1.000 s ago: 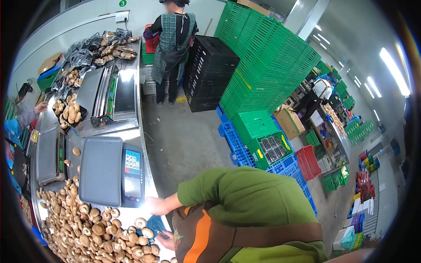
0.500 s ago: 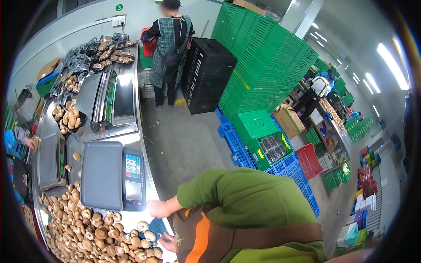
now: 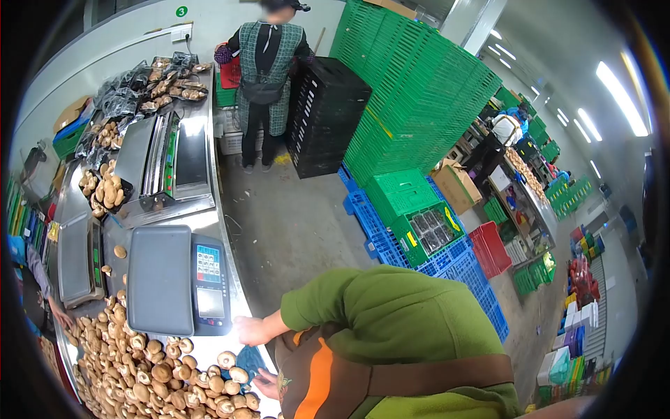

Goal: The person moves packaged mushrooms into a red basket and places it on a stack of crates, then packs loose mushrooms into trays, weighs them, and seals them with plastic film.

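Note:
My right hand [image 3: 251, 330] is at the table edge, beside the lower right corner of a grey digital scale [image 3: 211, 304]. Its fingers are too small and partly hidden to read. Below it, my left hand [image 3: 266, 384] shows some fingers apart, close to the brown apron. A crumpled dark blue item [image 3: 249, 362] lies between both hands; whether either grips it is unclear. Many brown mushrooms [image 3: 143, 373] are heaped left of my hands, several with pale undersides up. The scale's flat tray [image 3: 160, 279] holds nothing.
Further up the metal table are a sealing machine [image 3: 162, 157], another scale [image 3: 75, 258] and black-wrapped mushrooms [image 3: 129, 94]. A co-worker [image 3: 265, 77] stands by black crates [image 3: 328, 119]. Green crates [image 3: 412, 91] and a blue pallet [image 3: 370, 227] stand beyond. At far left, another person's hand [image 3: 61, 318] nears the mushrooms.
The person at far left has moved a hand down to the mushroom heap. The co-worker by the black crates has turned more toward the camera. My hands have barely moved.

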Demonstrator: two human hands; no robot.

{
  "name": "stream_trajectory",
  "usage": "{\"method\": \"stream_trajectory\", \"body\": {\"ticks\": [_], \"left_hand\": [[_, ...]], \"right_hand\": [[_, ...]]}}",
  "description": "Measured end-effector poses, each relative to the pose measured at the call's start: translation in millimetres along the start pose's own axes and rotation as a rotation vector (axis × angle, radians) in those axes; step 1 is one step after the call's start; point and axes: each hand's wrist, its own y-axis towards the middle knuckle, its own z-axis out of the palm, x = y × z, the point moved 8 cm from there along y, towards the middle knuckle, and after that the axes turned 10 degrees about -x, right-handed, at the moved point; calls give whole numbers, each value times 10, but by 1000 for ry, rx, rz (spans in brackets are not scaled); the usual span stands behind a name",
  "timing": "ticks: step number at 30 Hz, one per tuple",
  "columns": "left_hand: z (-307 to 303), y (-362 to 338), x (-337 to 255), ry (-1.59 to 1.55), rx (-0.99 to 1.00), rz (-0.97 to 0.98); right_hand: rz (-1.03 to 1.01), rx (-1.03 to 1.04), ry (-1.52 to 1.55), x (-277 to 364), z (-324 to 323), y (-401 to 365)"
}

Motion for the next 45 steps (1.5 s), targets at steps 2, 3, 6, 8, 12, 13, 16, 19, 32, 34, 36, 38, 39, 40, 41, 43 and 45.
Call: {"method": "stream_trajectory", "body": {"ticks": [2,3,6,8,12,13,16,19,32,34,36,38,39,40,41,43,45], "left_hand": [[0,15,22,35,2,-16],[7,26,28,48,1,-22],[-3,32,38,76,-10,-29],[-12,35,24,98,-29,-34],[-63,-4,-110,152,-85,-42],[-59,-7,-166,172,-102,-47],[-6,-68,122,225,-113,-104],[-42,-62,117,142,-144,-76],[-10,-77,9,221,-68,40],[26,-88,121,197,-145,37],[63,-139,196,168,-171,17],[82,-140,230,156,-166,12],[76,-144,223,163,-161,7],[32,-156,247,178,-176,-1],[27,-132,262,169,-175,-9],[36,-120,266,174,-163,-14],[69,-63,242,155,-131,6]], "right_hand": [[-13,17,8,10,3,2],[-3,13,10,7,-5,0],[-24,-27,-27,-4,51,-15],[-37,-92,-15,-1,37,1],[-5,24,-46,-21,117,17],[3,9,-25,-27,108,22],[6,-70,16,-61,257,-7],[23,-110,16,-75,326,-21],[3,186,-56,45,79,-68],[-9,51,-93,114,-118,16],[10,101,20,157,-289,34],[-43,202,91,265,-444,28],[-39,200,97,251,-497,2],[-61,215,442,434,-510,-59],[-81,264,787,615,-534,-129],[-74,368,1051,808,-604,-257],[-21,418,1136,849,-706,-348]]}}
